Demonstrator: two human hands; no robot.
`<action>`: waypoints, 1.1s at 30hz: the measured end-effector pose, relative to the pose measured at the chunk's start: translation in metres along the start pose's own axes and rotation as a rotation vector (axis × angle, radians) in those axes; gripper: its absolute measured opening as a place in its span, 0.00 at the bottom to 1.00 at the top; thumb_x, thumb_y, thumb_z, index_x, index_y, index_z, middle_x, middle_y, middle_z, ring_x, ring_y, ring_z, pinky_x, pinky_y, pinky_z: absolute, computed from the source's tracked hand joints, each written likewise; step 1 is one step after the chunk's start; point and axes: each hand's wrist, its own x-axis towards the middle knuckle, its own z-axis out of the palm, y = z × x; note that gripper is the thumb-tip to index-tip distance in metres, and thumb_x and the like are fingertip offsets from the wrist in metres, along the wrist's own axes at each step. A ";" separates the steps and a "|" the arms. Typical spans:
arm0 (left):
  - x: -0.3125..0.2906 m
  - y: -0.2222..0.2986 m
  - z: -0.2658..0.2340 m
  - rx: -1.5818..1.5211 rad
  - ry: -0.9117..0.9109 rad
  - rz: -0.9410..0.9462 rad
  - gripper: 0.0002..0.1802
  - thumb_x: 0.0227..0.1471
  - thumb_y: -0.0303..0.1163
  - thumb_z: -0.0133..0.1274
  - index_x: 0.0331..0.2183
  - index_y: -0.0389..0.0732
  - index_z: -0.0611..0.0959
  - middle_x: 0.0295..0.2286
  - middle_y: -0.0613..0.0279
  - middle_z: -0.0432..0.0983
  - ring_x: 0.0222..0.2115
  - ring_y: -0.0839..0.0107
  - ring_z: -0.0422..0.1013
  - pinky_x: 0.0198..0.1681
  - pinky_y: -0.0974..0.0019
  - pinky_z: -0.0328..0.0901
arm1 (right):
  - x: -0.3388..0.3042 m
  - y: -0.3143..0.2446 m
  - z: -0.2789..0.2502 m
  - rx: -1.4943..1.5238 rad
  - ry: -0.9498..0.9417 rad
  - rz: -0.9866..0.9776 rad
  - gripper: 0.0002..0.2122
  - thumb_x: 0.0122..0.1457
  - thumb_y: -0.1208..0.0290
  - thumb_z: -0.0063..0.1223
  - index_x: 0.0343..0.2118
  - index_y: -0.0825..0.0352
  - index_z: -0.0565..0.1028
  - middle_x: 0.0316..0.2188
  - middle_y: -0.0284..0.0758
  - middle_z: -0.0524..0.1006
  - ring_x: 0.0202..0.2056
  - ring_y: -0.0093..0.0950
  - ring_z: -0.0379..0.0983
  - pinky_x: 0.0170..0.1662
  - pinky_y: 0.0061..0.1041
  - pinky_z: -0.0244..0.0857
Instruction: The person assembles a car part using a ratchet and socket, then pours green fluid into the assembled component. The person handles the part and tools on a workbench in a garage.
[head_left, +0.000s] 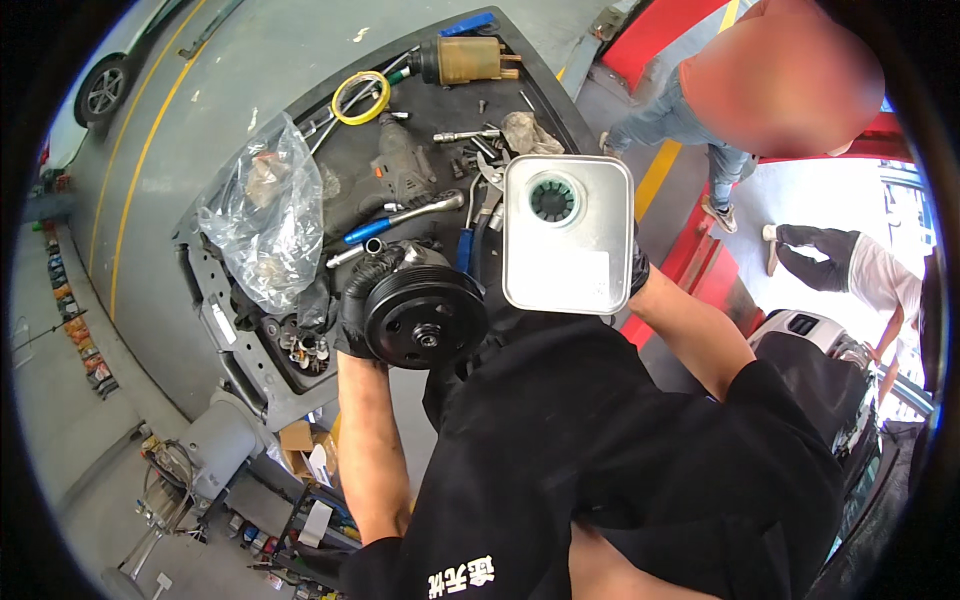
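My left hand [352, 308], in a black glove, is closed round a pump with a black grooved pulley [405, 318], held over the near side of the cart. The pulley's face, with its centre hub, points up at me. My right hand [640, 270], gloved too and mostly hidden behind it, grips a silver rectangular metal can [590, 235] by its right side. The can's top, with a round greenish spout opening, faces me. A blue-handled ratchet [405, 217] lies just beyond the pump, and pliers [490, 177] lie left of the can.
On the black cart top [320, 90] are a clear plastic bag [265, 215], a power tool [400, 165], a yellow tape roll [361, 98] and an amber reservoir [470, 62]. Sockets [305, 348] fill a near-left tray. One person [690, 110] stands at far right; another [860, 265] leans further right.
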 end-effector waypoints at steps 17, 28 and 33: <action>-0.006 0.009 0.022 0.209 -0.216 -0.216 0.20 0.49 0.24 0.54 0.46 0.31 0.80 0.38 0.52 0.81 0.35 0.63 0.79 0.38 0.63 0.76 | 0.013 -0.008 -0.072 -0.517 0.062 -0.103 0.20 0.64 0.67 0.57 0.56 0.71 0.73 0.51 0.40 0.78 0.50 0.30 0.76 0.55 0.32 0.70; -0.024 0.014 0.046 0.411 -0.208 -0.119 0.22 0.40 0.26 0.59 0.42 0.32 0.83 0.35 0.59 0.83 0.34 0.72 0.78 0.40 0.67 0.73 | 0.035 -0.029 -0.095 -0.370 0.016 0.100 0.31 0.61 0.58 0.59 0.63 0.71 0.65 0.57 0.43 0.74 0.57 0.35 0.72 0.62 0.36 0.63; -0.027 0.017 0.046 0.482 -0.159 -0.123 0.20 0.40 0.26 0.60 0.41 0.33 0.85 0.34 0.60 0.83 0.34 0.72 0.77 0.40 0.68 0.72 | 0.038 -0.040 -0.096 -0.323 -0.007 0.157 0.31 0.63 0.53 0.56 0.62 0.69 0.65 0.60 0.41 0.71 0.59 0.31 0.69 0.64 0.35 0.61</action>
